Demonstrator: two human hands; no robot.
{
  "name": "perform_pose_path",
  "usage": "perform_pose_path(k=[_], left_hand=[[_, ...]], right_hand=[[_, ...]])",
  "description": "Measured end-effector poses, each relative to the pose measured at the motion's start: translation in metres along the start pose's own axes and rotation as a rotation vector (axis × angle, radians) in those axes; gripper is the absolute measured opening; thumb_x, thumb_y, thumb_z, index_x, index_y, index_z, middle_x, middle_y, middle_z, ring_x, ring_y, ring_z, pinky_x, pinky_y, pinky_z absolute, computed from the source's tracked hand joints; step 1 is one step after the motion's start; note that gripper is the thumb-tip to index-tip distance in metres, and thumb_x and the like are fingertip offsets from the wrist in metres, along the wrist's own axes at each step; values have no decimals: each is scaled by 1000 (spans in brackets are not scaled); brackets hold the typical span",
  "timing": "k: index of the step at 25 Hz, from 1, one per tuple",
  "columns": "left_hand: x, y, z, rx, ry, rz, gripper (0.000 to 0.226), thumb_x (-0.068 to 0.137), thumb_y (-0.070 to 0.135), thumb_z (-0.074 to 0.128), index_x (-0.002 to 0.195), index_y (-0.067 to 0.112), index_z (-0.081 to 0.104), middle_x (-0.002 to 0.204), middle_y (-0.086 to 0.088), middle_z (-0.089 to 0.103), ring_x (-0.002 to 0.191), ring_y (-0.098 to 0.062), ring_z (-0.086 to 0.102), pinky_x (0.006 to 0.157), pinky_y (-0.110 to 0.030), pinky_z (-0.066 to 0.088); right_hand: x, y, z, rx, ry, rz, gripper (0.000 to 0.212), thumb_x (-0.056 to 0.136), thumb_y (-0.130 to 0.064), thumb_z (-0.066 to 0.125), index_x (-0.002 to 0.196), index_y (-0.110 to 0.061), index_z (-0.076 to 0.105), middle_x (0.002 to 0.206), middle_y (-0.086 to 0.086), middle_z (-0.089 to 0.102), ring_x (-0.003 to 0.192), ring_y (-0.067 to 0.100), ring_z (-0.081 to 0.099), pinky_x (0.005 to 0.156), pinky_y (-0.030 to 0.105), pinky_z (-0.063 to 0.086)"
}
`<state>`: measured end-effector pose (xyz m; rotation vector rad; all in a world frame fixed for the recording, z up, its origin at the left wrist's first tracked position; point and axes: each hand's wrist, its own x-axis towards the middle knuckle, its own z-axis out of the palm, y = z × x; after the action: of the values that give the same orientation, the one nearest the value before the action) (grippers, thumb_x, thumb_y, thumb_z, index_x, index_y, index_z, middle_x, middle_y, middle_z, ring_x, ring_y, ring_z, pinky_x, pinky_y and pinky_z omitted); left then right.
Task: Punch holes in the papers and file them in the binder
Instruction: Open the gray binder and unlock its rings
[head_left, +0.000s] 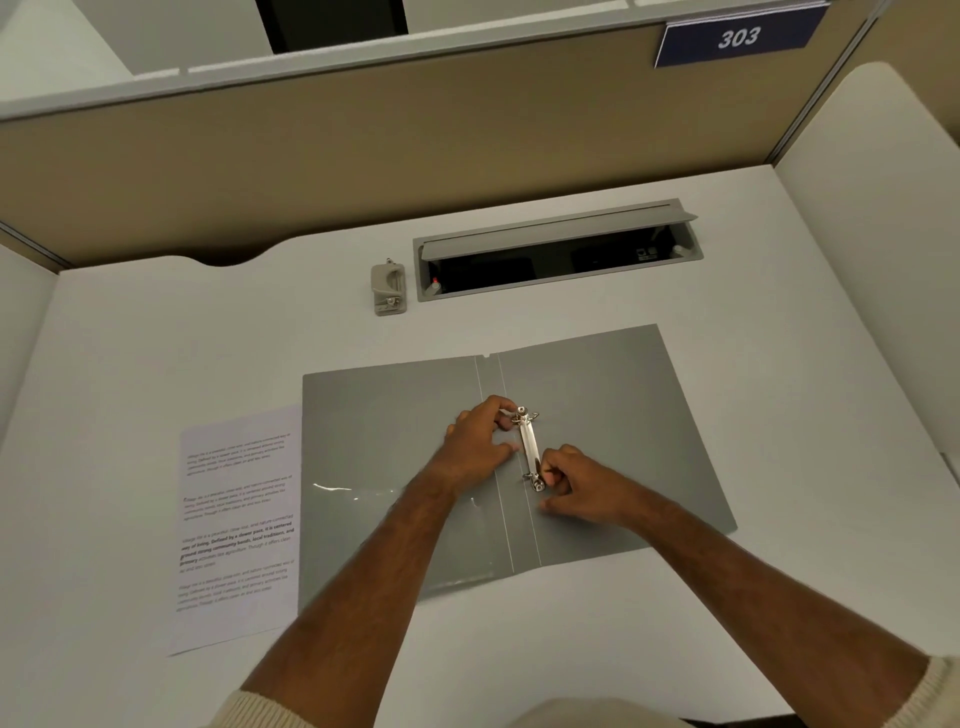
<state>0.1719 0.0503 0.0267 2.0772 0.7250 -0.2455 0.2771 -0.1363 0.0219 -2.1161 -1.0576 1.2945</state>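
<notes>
A grey binder (623, 415) lies open and flat in the middle of the white desk. Its metal ring mechanism (530, 449) runs along the spine. My left hand (478, 441) pinches the far ring of the mechanism. My right hand (566, 480) grips the near ring and its lever end. A printed sheet of paper (236, 525) lies flat to the left of the binder, its right edge tucked under the cover. A beige hole punch (388, 288) stands behind the binder, apart from both hands.
A grey cable tray (556, 249) with its lid open is set into the desk right of the punch. Beige partition walls (363, 156) enclose the desk at the back and sides. A sign reading 303 (737, 37) hangs at the top right.
</notes>
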Motion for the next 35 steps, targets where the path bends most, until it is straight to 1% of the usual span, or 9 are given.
perform_pose_path(k=[4, 8, 13, 17, 23, 26, 28, 31, 35], left_hand=[[-15, -1, 0, 31, 100, 36, 49, 87, 18, 76, 130, 28, 54, 117, 6, 59, 112, -15, 53, 105, -43, 45], [-33, -11, -4, 42, 194, 45, 47, 86, 19, 77, 128, 26, 56, 120, 4, 60, 112, -17, 56, 105, -41, 44], [-59, -30, -15, 70, 284, 13, 45, 89, 21, 75, 130, 26, 56, 127, 6, 59, 118, -15, 52, 99, -28, 33], [-79, -55, -25, 51, 354, -34, 46, 87, 23, 78, 129, 23, 58, 127, 5, 60, 117, -19, 54, 102, -35, 40], [-117, -97, -47, 51, 519, -152, 52, 85, 26, 78, 132, 24, 56, 135, 4, 55, 121, -23, 53, 105, -43, 44], [-136, -117, -61, 95, 597, -251, 58, 86, 27, 77, 139, 22, 52, 142, 0, 51, 125, -28, 50, 105, -48, 38], [-149, -131, -70, 130, 636, -328, 61, 88, 30, 76, 142, 20, 49, 144, -4, 48, 128, -32, 48, 106, -52, 38], [-168, -156, -84, 139, 714, -430, 61, 90, 32, 74, 142, 16, 49, 146, -9, 47, 129, -36, 48, 107, -58, 37], [-193, -191, -100, 127, 741, -599, 65, 90, 34, 75, 143, 9, 46, 147, -16, 44, 132, -41, 44, 109, -58, 36]], right_hand=[[-6, -1, 4, -21, 30, 4, 27, 84, -21, 76, 93, -21, 50, 105, 5, 52, 76, 10, 44, 70, 23, 42], [-13, 1, 6, -12, 69, -3, 29, 86, -23, 75, 108, -25, 56, 107, -1, 50, 76, 2, 47, 68, 13, 38], [-18, 4, 15, -58, 208, -59, 42, 86, -33, 77, 121, -30, 55, 120, -2, 47, 115, 13, 54, 96, 26, 46], [-19, -4, 27, -221, 360, -82, 62, 83, -51, 75, 134, -25, 52, 126, 0, 48, 117, 21, 49, 102, 35, 41], [-19, -32, 48, -546, 504, -138, 84, 85, -74, 42, 147, -17, 46, 150, 5, 46, 137, 26, 44, 106, 45, 38], [-14, -49, 60, -613, 455, -130, 90, 90, -75, 28, 150, -10, 44, 156, 11, 42, 144, 28, 39, 112, 49, 36], [-8, -57, 67, -615, 408, -115, 95, 93, -77, 16, 154, -7, 37, 161, 12, 35, 150, 28, 30, 119, 48, 27], [2, -66, 78, -622, 326, -126, 98, 94, -77, 10, 158, -4, 24, 166, 13, 21, 155, 28, 14, 125, 41, 3], [15, -74, 94, -649, 312, -166, 105, 88, -81, -2, 160, -5, 6, 169, 9, -1, 156, 24, -6, 127, 42, -2]])
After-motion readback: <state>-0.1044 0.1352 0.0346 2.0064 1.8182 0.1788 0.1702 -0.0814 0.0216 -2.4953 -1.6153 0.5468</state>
